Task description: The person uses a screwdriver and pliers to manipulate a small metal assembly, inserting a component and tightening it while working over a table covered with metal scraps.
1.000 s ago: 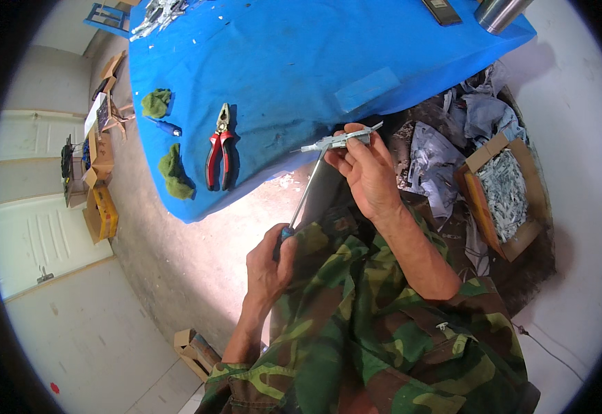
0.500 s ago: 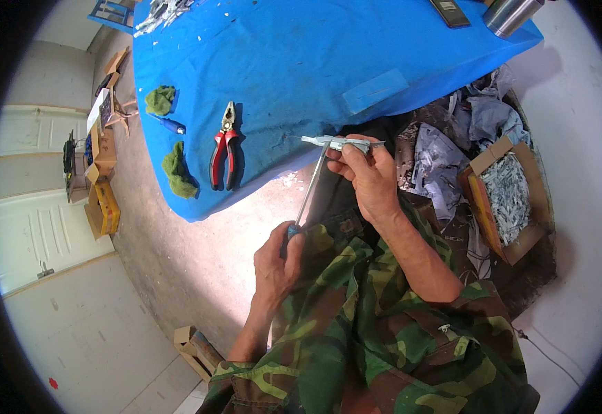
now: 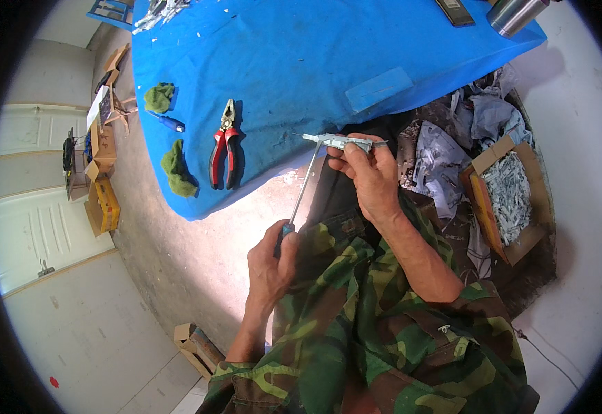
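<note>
My left hand (image 3: 271, 263) is closed round the blue handle of a screwdriver (image 3: 304, 185), its long metal shaft slanting up and away. The tip touches a narrow whitish-grey slotted part (image 3: 339, 141) near its left end. That part, with thin wires or pins at both ends, is pinched between the thumb and fingers of my right hand (image 3: 373, 176); its exact kind I cannot make out. Both hands are in front of the table's near edge, above my lap. Red-and-black combination pliers (image 3: 225, 146) lie on the blue cloth to the left.
On the blue tablecloth (image 3: 280, 62) lie two green rags (image 3: 176, 169), a blue-handled tool (image 3: 171, 124), a dark phone (image 3: 455, 12), a steel cup (image 3: 515, 15) and whitish pieces (image 3: 159, 14). To my right stands a cardboard box (image 3: 480, 200) full of similar whitish strips, beside crumpled grey bags (image 3: 435, 165).
My left hand has moved slightly left with the screwdriver, and its tip has slid toward the left end of the slotted part. My right hand has stayed nearly still.
</note>
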